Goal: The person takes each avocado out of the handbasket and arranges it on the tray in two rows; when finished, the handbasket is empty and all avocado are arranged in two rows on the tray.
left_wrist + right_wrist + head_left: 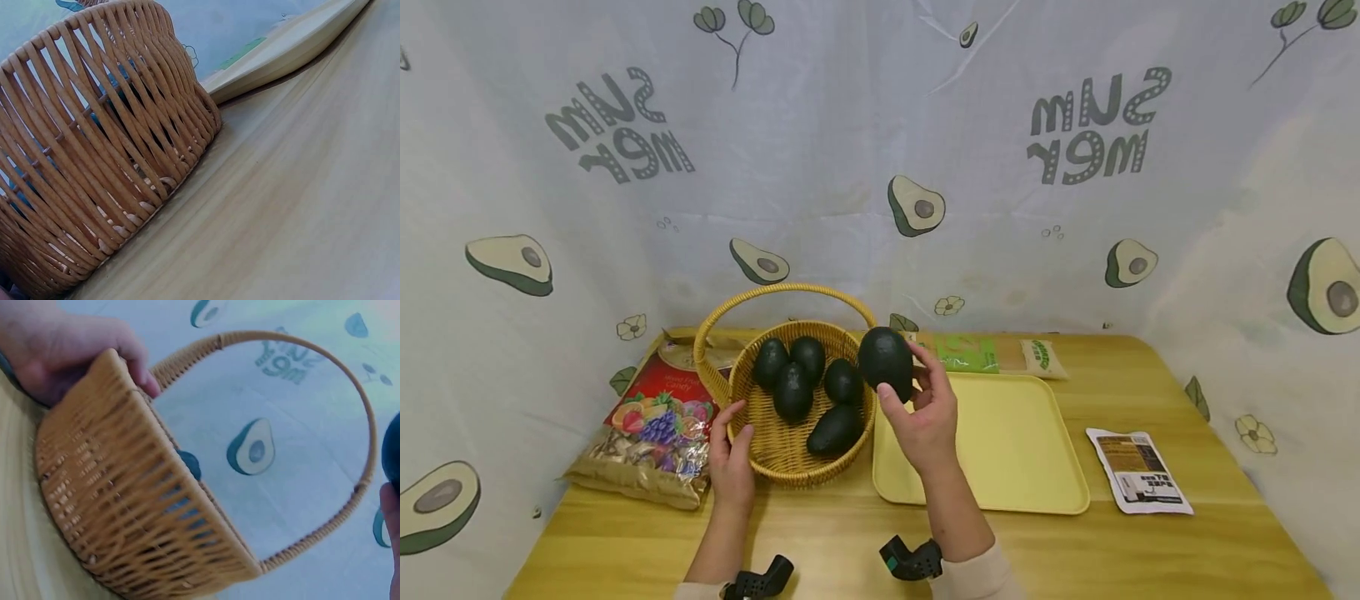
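The sleeves (976, 577) are pale beige, the bent wrist devices (919, 562) black, one marked green

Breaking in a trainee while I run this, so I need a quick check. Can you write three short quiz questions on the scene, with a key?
1. How many avocados lie in the basket?
2. True or false: the left grip holds the basket while the right grip holds another avocado.
3. In the head view, which of these lies to the right of the tray? A) candy bag B) pouch C) basket

Key:
1. Five.
2. True.
3. B.
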`<control>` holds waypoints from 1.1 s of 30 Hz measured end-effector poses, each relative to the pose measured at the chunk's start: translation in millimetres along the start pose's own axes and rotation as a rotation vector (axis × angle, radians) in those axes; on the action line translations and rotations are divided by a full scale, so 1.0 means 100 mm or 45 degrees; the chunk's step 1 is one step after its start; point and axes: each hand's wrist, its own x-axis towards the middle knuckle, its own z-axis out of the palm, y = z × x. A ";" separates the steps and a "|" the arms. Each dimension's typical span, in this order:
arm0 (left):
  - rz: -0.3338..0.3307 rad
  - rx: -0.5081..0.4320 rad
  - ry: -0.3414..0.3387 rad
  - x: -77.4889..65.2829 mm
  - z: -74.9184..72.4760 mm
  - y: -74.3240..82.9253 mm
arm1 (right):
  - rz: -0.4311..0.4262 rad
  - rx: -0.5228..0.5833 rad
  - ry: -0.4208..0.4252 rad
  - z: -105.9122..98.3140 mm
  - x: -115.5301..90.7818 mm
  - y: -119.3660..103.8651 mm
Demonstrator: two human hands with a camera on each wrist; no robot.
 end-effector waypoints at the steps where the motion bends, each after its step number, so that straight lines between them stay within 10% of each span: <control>1: 0.002 -0.003 0.001 0.00 0.00 0.00 | 0.002 0.047 0.044 -0.03 0.02 0.00; 9: -0.039 0.032 0.015 -0.02 0.01 0.00 | 0.159 0.072 0.313 -0.31 0.13 0.15; 19: -0.056 0.046 0.030 0.01 0.00 0.02 | 0.645 -0.334 0.154 -0.36 0.16 0.54; 33: -0.027 0.038 -0.003 -0.01 0.01 0.02 | 0.575 -0.805 -0.106 -0.20 0.01 0.80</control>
